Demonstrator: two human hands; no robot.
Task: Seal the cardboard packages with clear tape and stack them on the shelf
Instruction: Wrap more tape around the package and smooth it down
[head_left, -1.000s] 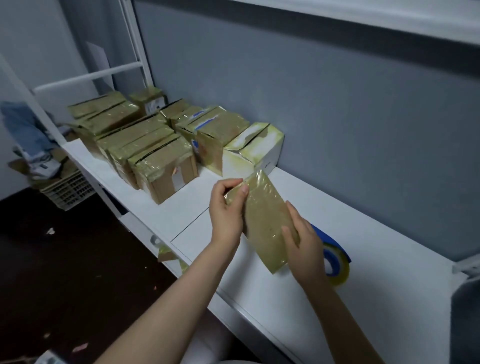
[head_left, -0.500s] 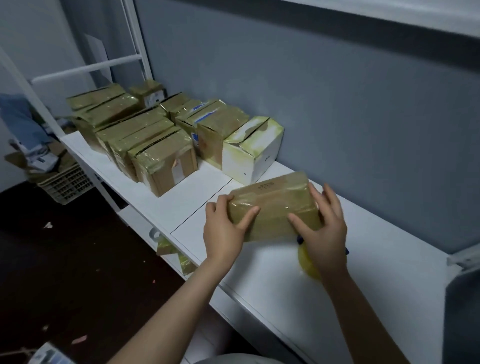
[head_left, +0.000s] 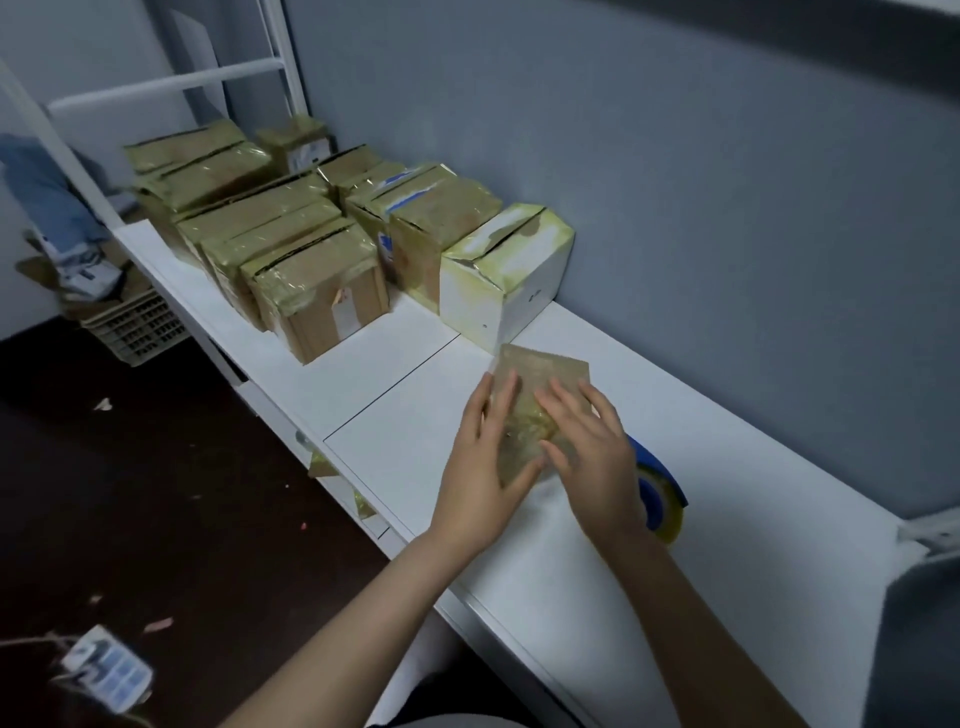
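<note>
The white shelf (head_left: 405, 358) carries everything. Left of the white box (head_left: 498, 280), taped packages (head_left: 291, 244) stand crowded side by side. Just in front of the white box, almost touching it, lies the small flat package (head_left: 545, 371), glossy with tape. Nearer the camera than the white box, partly behind the right wrist, sits the tape roll (head_left: 662, 499). The left hand (head_left: 480, 467) lies along the package's left edge and the right hand (head_left: 592, 457) on its top. Each grip is spread flat, fingers straight, clamped on nothing. The package looks light, stiff and slick under its film, so hold it by opposite edges rather than by the faces.
</note>
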